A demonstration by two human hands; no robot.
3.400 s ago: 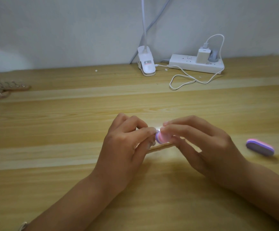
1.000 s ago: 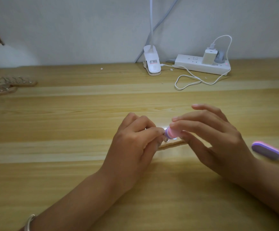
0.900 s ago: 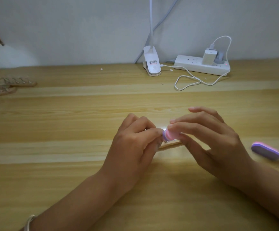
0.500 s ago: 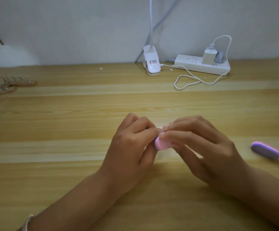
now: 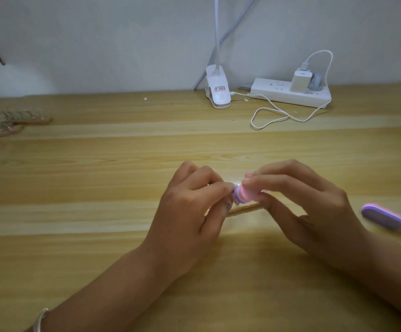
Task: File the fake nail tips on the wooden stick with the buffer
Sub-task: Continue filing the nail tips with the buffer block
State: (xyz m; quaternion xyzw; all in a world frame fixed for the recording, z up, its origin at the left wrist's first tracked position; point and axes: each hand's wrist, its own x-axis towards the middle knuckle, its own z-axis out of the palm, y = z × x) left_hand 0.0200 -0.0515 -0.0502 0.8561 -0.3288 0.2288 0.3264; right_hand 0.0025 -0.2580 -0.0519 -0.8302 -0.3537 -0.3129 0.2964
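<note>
The right hand [image 5: 314, 207] is pinching the pink buffer [image 5: 247, 195]. The left hand [image 5: 187, 219] is pinching the wooden stick [image 5: 245, 208] with curled fingers, midway between the surface's [image 5: 99, 176] side edges. The nail tips are probably light and brittle, so she's gripping close.

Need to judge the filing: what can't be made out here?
Head view:
- The nail tip being filed: hidden by left hand, buffer and glare.
- Most of the wooden stick: under the right hand and left hand.
- The nail sticks at left edge: blurred, cut off.
- The lamp clip label: too small.
</note>
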